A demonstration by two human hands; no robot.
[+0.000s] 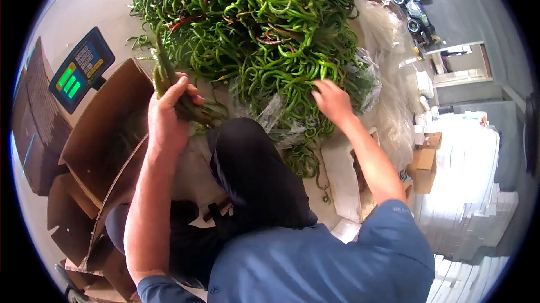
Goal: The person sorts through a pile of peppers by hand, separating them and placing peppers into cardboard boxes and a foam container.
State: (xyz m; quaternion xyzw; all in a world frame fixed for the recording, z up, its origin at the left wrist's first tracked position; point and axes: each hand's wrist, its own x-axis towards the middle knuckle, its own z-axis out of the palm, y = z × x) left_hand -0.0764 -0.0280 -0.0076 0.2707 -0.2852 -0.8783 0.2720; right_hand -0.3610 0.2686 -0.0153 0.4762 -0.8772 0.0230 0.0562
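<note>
A large heap of long, curly green chili peppers (270, 27) lies in front of me, with a few reddish ones among them. My left hand (169, 109) is closed around a bunch of green chili peppers (162, 64), held upright above the carton's edge. Some pepper ends hang out below that fist. At the right side of the heap, my right hand (333, 102) has its fingers curled together on a green chili pepper; its fingertips are partly blurred. Clear plastic film (275, 114) lies along the near edge of the heap.
An open cardboard box (95, 140) stands at my left, beside a scale display (83, 69) with lit green digits. White stacked packaging (455, 179) and a small carton (423, 169) are on the right. A toy car (415, 16) sits farther back. My bent knee (242, 140) is close to the heap.
</note>
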